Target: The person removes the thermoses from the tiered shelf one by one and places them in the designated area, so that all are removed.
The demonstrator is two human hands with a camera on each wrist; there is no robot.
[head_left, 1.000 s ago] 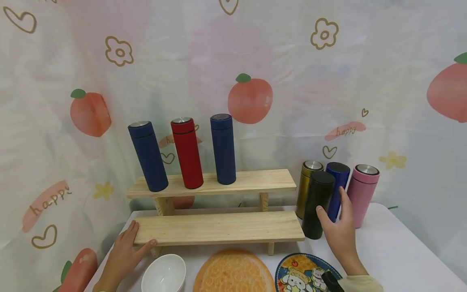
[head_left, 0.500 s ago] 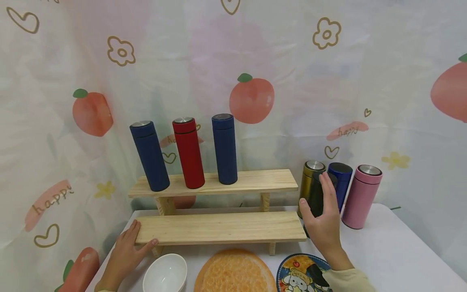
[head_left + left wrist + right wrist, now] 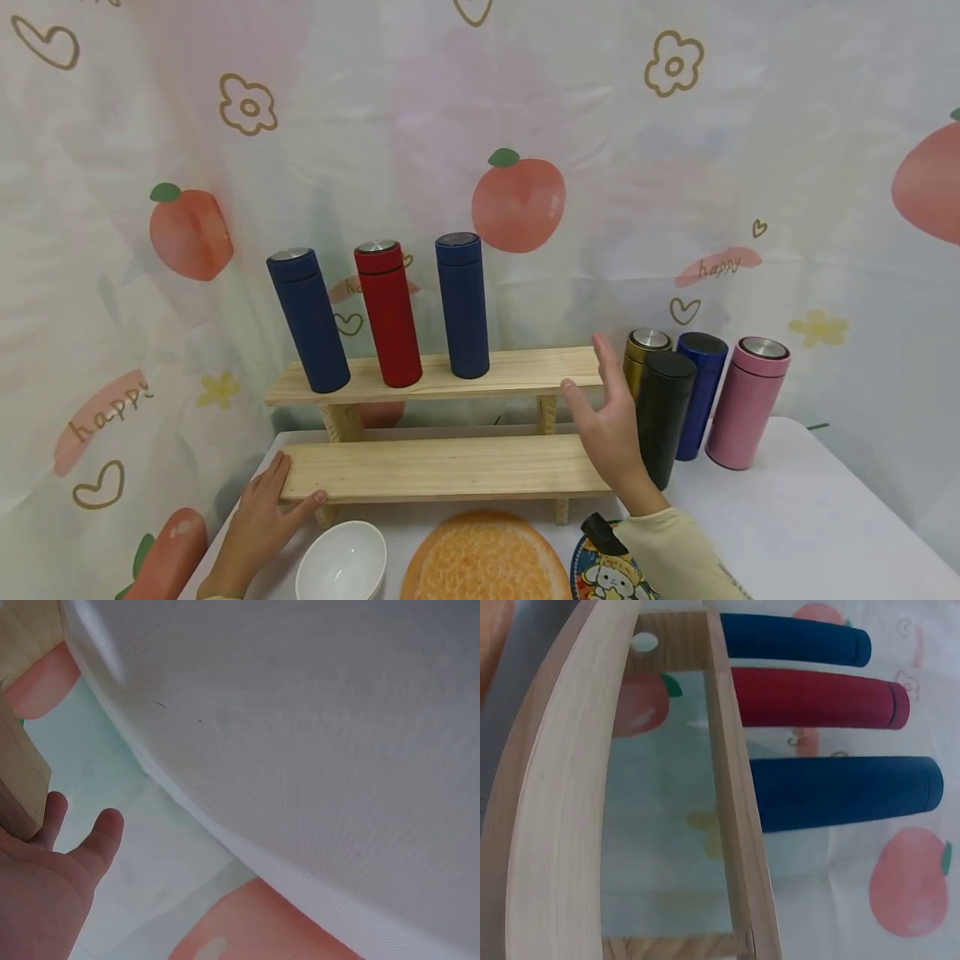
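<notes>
Before the fruit-printed backdrop [image 3: 420,108], across the white worktop [image 3: 832,517], the right hand [image 3: 611,425] has shifted left in the last half second, uncovering most of the black flask [image 3: 664,408]; its fingers point up, thumb spread. The left hand [image 3: 258,521] stays against the wooden stand [image 3: 450,467], thumb apart from the fingers. The black flask, right of the stand, partly blocks the gold flask [image 3: 635,358].

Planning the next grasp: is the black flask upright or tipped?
Upright: the black flask stands base-down on the table, top facing up.
</notes>
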